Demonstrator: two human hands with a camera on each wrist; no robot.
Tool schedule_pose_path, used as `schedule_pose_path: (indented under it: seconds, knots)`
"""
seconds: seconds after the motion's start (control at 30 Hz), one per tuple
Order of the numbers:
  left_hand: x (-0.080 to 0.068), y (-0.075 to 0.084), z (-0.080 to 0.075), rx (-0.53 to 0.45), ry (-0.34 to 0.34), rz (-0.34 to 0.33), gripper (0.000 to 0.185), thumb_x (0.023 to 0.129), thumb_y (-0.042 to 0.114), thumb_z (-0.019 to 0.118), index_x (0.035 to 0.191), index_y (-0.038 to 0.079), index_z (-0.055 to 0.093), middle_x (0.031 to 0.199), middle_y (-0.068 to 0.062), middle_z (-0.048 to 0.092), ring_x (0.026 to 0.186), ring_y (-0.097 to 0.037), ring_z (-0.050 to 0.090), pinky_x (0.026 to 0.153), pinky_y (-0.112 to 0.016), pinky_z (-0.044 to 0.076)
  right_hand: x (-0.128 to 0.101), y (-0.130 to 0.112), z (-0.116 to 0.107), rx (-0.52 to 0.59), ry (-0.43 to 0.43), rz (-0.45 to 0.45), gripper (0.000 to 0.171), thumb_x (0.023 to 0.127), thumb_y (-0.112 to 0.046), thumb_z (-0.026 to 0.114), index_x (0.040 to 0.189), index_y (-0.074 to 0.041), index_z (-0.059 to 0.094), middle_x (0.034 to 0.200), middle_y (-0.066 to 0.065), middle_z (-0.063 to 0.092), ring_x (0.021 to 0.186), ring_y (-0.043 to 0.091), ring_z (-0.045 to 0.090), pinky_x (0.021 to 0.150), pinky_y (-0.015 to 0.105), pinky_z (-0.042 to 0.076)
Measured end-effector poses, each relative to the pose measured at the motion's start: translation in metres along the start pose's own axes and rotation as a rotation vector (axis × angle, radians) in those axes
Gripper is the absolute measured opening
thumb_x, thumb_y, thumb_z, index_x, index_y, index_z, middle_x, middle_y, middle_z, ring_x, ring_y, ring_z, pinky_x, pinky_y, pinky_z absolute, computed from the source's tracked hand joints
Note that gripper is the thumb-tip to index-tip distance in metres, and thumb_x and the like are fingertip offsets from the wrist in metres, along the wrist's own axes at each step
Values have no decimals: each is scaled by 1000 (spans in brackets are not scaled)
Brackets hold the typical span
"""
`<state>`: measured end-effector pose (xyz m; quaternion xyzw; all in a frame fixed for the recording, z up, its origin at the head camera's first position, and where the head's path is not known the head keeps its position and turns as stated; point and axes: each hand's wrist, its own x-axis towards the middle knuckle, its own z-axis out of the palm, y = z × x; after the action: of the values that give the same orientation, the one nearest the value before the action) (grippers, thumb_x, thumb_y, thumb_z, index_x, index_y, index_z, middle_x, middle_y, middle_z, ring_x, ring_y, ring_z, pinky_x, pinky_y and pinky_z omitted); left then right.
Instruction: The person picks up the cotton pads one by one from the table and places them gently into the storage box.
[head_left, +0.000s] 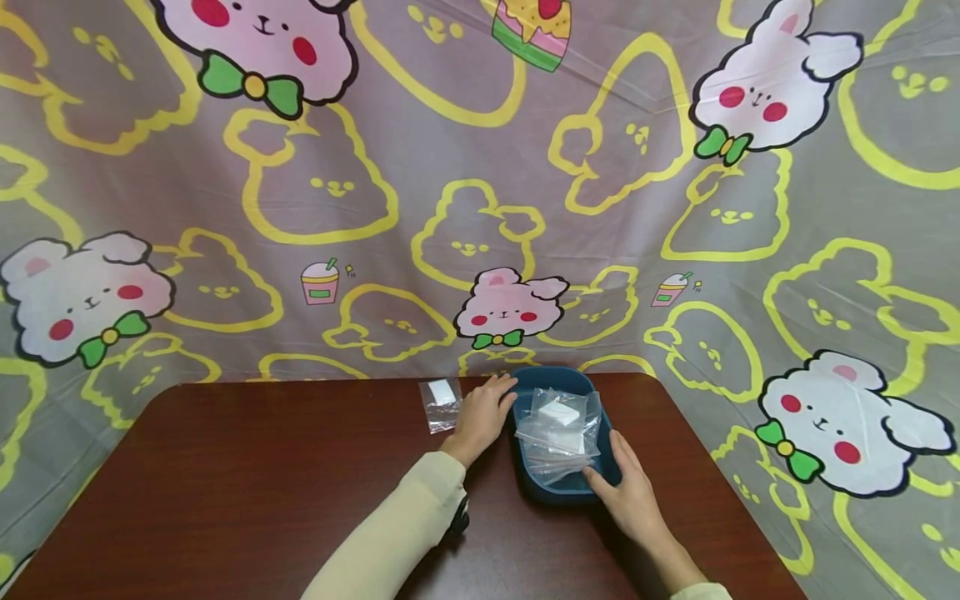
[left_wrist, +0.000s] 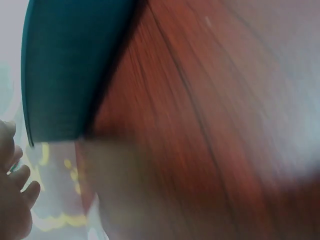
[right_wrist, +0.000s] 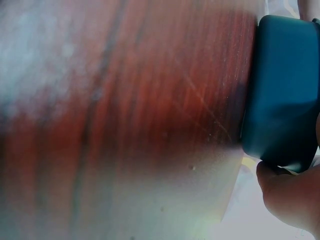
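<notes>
A tub [head_left: 611, 467] stands on the table [head_left: 262, 475] toward its far edge, right of centre, with a heap of bags [head_left: 558, 433] lying in it. The left hand [head_left: 483, 412] rests against the tub's left rim, and the right hand [head_left: 633, 496] touches its near right corner. A single small bag [head_left: 441, 403] lies flat on the table just left of the left hand, and a cloth backdrop [head_left: 465, 167] hangs behind the table.

The tub [head_left: 525, 392] is dark blue. The surface [head_left: 262, 475] is red-brown wood grain. The backdrop [head_left: 450, 167] is grey with yellow outlines and white rabbits. The sleeve [head_left: 397, 533] is cream.
</notes>
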<state>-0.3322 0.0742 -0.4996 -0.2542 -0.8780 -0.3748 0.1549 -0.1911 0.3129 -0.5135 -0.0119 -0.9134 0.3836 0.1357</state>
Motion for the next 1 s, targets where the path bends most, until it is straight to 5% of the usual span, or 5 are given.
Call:
schedule_pose_path:
  seconds: [0.67,1.0]
  knots:
    - [-12,-76,-41,138,75,-186,37,94,19,72,130,11,68,131,-13,66,115,-39,64,88,-57,54,2,1,-1,7,-23,17,84,93,-25,74,153,10,28,158,31,25,146,46,25,115,62,24]
    - [-14,-90,-50,183,-3,-243,45,95,24,72,136,8,64,140,-15,59,127,-40,55,101,-54,47,2,2,-2,-3,-23,16,84,93,-27,74,153,9,28,159,30,25,146,46,24,115,61,25]
